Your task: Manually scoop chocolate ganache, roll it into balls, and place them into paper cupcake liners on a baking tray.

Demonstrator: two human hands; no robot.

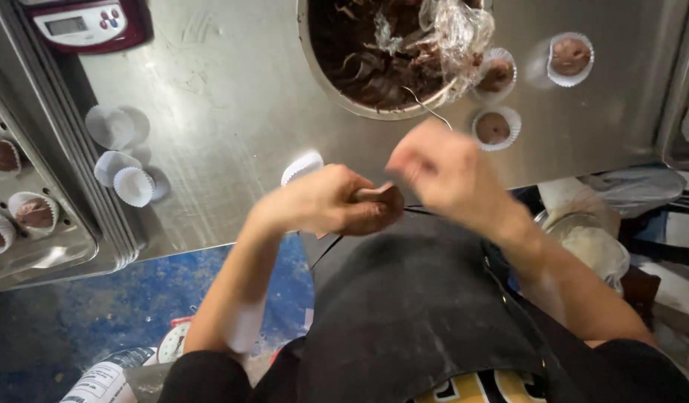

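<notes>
My left hand (326, 200) is closed around a brown lump of chocolate dough (382, 203) at the near edge of a steel table (232, 97). My right hand (441, 170) is blurred, just right of the lump, fingers loosely bent and apart, holding nothing that I can make out. Beyond my hands stands a metal bowl (322, 71) of dark chocolate mixture with crumpled clear plastic film (453, 30) in it. A white paper cup (301, 166) lies just behind my left hand.
Three filled paper cups (494, 128) sit right of the bowl. Empty white paper cups (132, 185) lie at the left. A metal tray (38, 246) with filled cups stands far left. A red kitchen scale (87, 22) is at the top left. Below is blue floor.
</notes>
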